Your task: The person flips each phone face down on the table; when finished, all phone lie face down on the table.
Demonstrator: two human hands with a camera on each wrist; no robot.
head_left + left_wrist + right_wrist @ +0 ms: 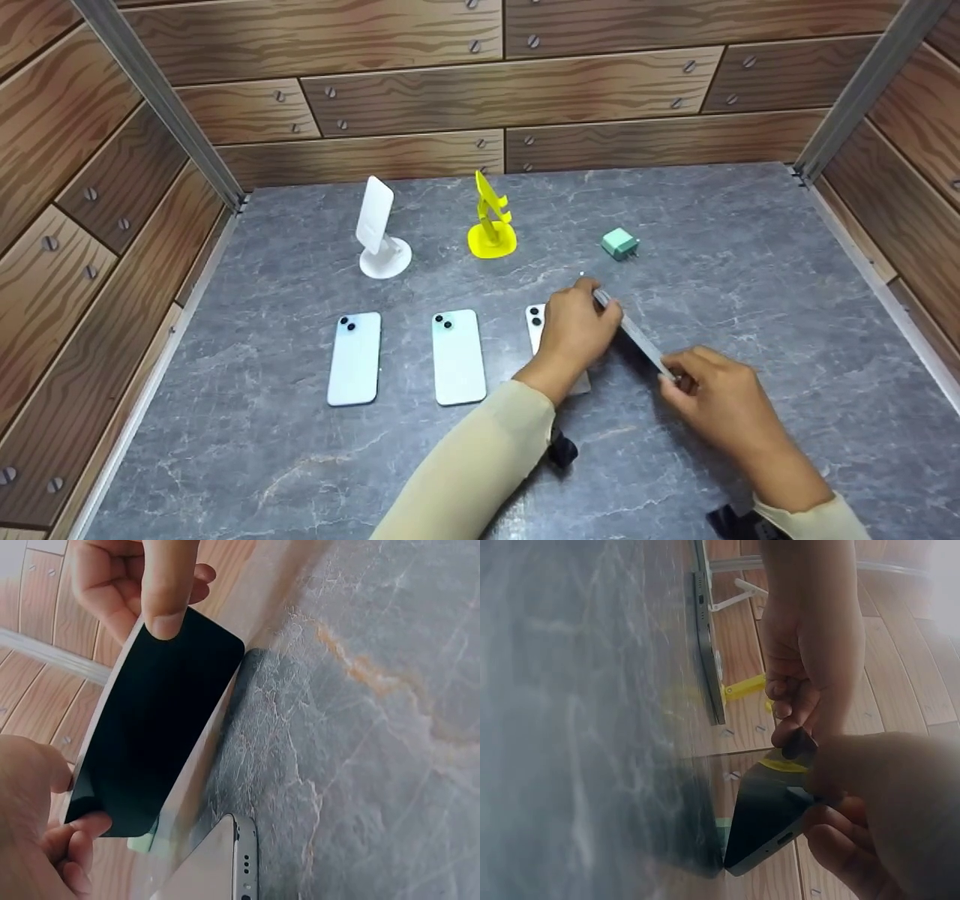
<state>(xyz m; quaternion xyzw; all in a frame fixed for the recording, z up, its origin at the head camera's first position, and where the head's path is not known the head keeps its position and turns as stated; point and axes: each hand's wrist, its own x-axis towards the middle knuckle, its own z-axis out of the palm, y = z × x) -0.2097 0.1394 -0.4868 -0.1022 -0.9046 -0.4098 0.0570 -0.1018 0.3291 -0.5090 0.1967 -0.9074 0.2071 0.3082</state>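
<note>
Both hands hold one smartphone [636, 339] with a dark screen [161, 720], tilted up on its long edge. My left hand [577, 319] pinches its far end. The near end is between the thumb and fingers of my right hand [720, 394]. Whether its lower edge touches the tabletop, I cannot tell. Under the left wrist lies a white phone [535, 322], back up and partly hidden by that hand. Farther left, a pale green phone [459, 360] and a pale blue phone [354, 361] lie back up, side by side.
Behind the phones stand a white phone stand [385, 259] and a yellow phone stand [492, 240]. A green charger plug [619, 244] lies at the back right. Wood-patterned walls [412, 105] enclose the grey marbled table [285, 465] at the back and sides.
</note>
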